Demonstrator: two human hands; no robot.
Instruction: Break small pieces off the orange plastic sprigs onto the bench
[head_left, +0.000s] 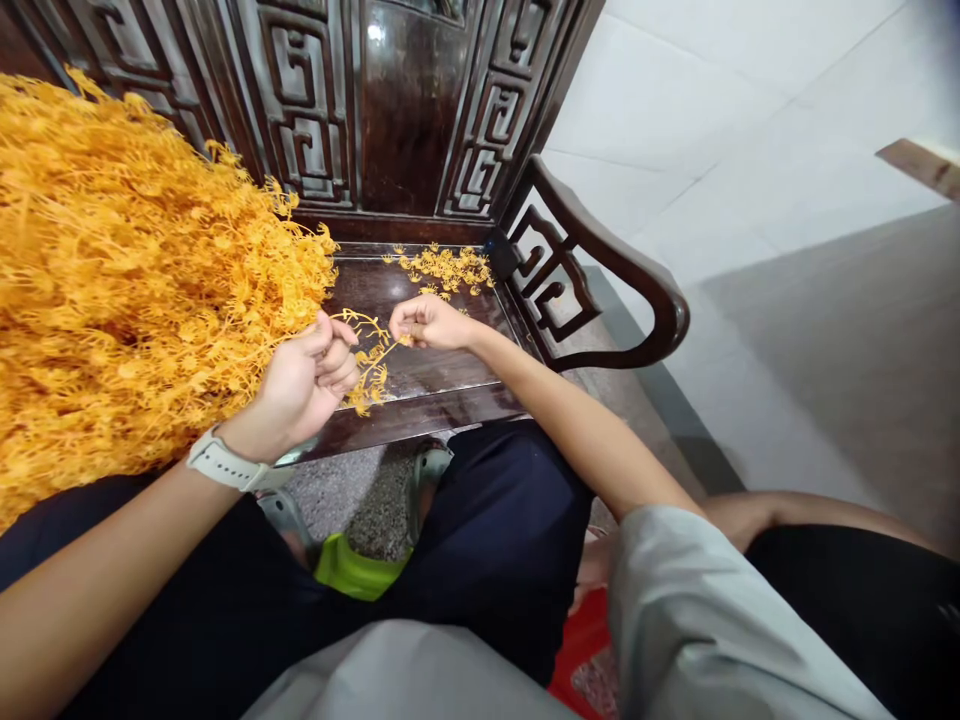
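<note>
My left hand, with a pale watch strap on its wrist, is closed around a yellow plastic flower sprig. Thin branches of the sprig spread out to the right of my fingers, over the dark wooden bench seat. At the end of one branch, my right hand pinches a small yellow piece between thumb and fingers. Whether that piece is still joined to the branch I cannot tell. A large heap of yellow sprigs rises at the left, right beside my left hand.
Small loose yellow flower pieces lie scattered at the back of the seat. A carved backrest and a curved armrest bound the bench. Below my legs is something bright green. Another person's leg is at the right.
</note>
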